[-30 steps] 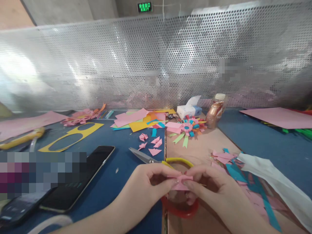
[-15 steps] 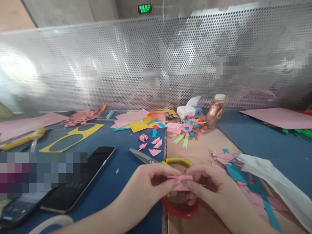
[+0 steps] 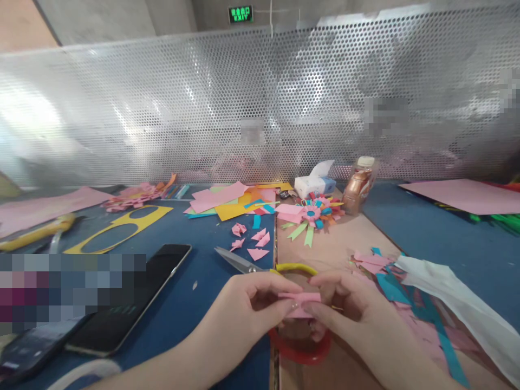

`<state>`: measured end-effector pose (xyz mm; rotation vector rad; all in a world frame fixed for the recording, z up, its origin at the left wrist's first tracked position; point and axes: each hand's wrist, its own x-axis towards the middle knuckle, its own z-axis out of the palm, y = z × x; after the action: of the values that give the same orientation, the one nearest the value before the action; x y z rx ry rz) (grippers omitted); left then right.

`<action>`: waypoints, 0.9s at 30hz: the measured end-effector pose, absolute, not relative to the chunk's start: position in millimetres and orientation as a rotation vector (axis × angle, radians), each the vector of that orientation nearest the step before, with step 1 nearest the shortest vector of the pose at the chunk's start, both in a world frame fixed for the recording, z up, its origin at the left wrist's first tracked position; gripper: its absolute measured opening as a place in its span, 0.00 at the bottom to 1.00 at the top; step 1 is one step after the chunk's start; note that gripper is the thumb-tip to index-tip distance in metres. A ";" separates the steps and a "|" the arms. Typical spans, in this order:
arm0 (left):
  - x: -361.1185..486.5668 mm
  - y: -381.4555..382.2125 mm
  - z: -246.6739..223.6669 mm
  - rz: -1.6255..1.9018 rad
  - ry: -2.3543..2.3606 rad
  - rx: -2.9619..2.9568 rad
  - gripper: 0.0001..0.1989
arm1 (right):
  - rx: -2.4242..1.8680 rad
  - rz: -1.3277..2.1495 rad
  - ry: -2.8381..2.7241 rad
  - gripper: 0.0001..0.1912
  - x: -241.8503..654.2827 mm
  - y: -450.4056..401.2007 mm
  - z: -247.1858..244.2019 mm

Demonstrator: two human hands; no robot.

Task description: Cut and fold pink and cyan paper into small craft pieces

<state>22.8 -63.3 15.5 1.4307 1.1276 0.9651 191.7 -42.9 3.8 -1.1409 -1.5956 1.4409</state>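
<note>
Two hands, the left and the right, pinch one small folded strip of pink paper between thumbs and forefingers; we find it level, spanning the gap between the two sets of fingertips. The undersides of the folds are hidden by the thumbs, so we take the other fingers to be curled loosely beneath, though the view there is poor.

We judge the chief hazard to be a skewed crease: if one thumb presses harder than the other, the layers may slide and the ends cease to match. Too strong an outward pull could tear the strip along its fold, while a slackened pinch could let it spring open.

Directly under the fingers lie the scissors, their blades pointing away past the left fingertips; a dropped strip could land in the handle loops, and a knuckle could nudge them. Beyond the left fingertips we note small folded pink pieces, near enough for pushed blades to scatter. Outward of the right fingers, loose paper scraps share the strip's pink, so a fallen strip might be mistaken for waste.
</note>
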 end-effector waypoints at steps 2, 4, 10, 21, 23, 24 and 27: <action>22.4 -62.7 15.6 0.973 1.122 1.429 0.08 | -1.143 1.442 -1.589 0.08 191.8 -43.5 4.3; 21.7 -61.9 15.2 0.983 1.116 1.435 0.08 | -1.133 1.441 -1.585 0.08 192.0 -44.5 4.7; 21.3 -62.0 15.1 0.973 1.099 1.437 0.07 | -1.162 1.409 -1.588 0.09 192.7 -45.7 6.2; 22.7 -63.3 18.5 0.969 1.128 1.468 0.08 | -1.164 1.405 -1.622 0.07 192.1 -46.2 11.4; 22.4 -62.7 18.0 0.991 1.133 1.455 0.07 | -1.171 1.396 -1.626 0.07 192.6 -46.7 11.8; 22.4 -62.5 17.8 0.995 1.133 1.450 0.07 | -1.173 1.387 -1.632 0.08 192.8 -46.8 11.9; 22.8 -62.2 17.7 0.987 1.139 1.451 0.07 | -1.169 1.387 -1.641 0.08 193.4 -46.8 11.4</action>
<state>22.8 -62.2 17.7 1.4506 1.1391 0.9872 193.4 -46.8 11.4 -1.1689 -1.6411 1.3870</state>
